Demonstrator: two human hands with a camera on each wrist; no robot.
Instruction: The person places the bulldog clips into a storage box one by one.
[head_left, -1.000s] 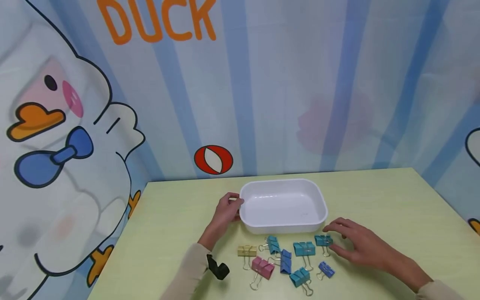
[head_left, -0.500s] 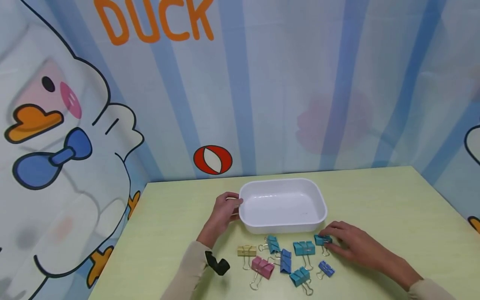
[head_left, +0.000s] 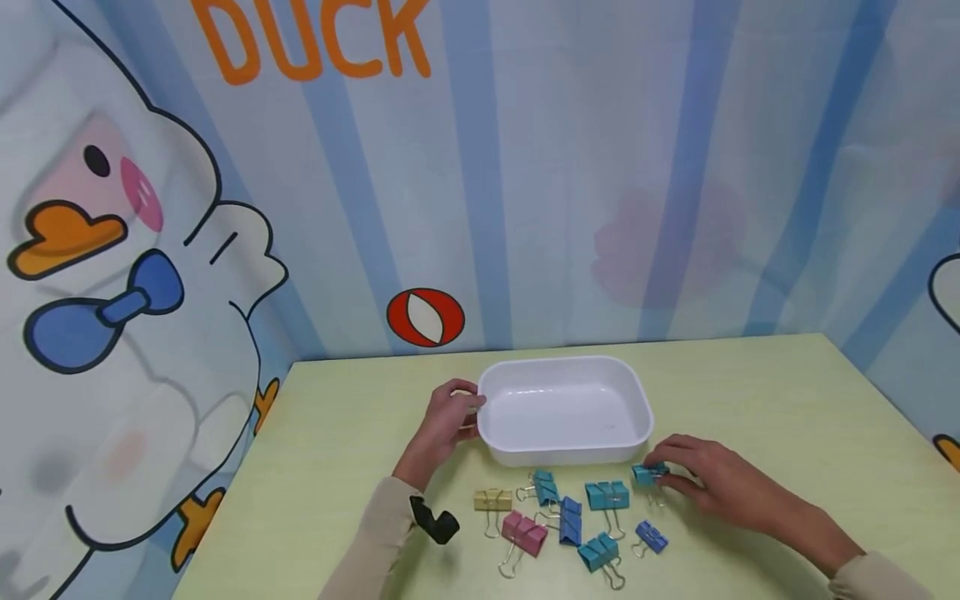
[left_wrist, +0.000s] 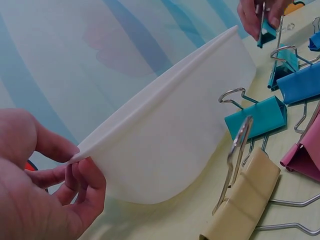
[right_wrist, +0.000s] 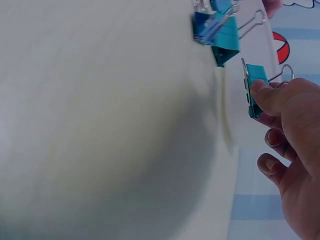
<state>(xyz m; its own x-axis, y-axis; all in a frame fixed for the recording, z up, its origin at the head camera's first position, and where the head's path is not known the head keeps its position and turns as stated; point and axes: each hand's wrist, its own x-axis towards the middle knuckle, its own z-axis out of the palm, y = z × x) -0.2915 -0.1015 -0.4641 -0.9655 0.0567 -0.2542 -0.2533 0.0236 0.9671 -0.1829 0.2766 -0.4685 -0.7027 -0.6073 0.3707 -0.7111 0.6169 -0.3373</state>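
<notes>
My left hand [head_left: 446, 421] pinches the left rim of a white plastic tray [head_left: 566, 457] between thumb and fingers; the left wrist view shows the thumb over the edge. Nothing lies inside the tray. At its near right corner, my right hand [head_left: 723, 487] pinches a teal binder clip [right_wrist: 256, 75] between thumb and index finger, other fingers loosely bent. Closest to that clip are another teal binder clip [head_left: 607, 496] and a small blue binder clip [head_left: 652, 537].
In front of the tray lie a yellow binder clip [head_left: 492, 500], a pink one [head_left: 524, 533], a larger blue clip [head_left: 571, 522] and two more teal clips, one near the tray and one nearer me. A duck-print curtain [head_left: 540, 167] hangs behind the pale yellow table [head_left: 360, 417].
My right hand has closed its thumb and index finger on the teal clip and shifted it slightly up and right. My left hand has stayed on the tray's rim.
</notes>
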